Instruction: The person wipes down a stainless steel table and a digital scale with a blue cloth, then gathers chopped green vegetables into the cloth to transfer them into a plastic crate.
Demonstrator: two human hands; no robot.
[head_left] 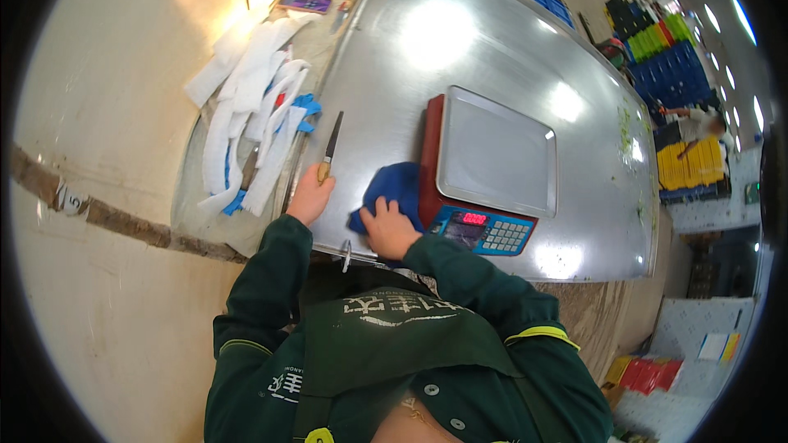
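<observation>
In my left hand [312, 196] is a knife [332, 141] with a light wooden handle, my fingers closed round it and its dark blade pointing away from me. My right hand [391, 231] lies on a crumpled dark blue cloth [396, 187], fingers spread over it. The cloth rests on the metal table, against the left side of a red electronic scale [431, 148]. A wide, shallow metal pan [497, 156] tops the scale, and nothing lies on it. The scale's blue keypad panel [484, 231] faces me with its display lit red.
Under these things is a shiny metal table [369, 74]. White strips and blue scraps [254, 119] lie on a ledge to the left, with a phone [305, 3] beyond. A metal hook [346, 256] sits at the near edge. Stacked crates [669, 74] and another person [698, 125] are far right.
</observation>
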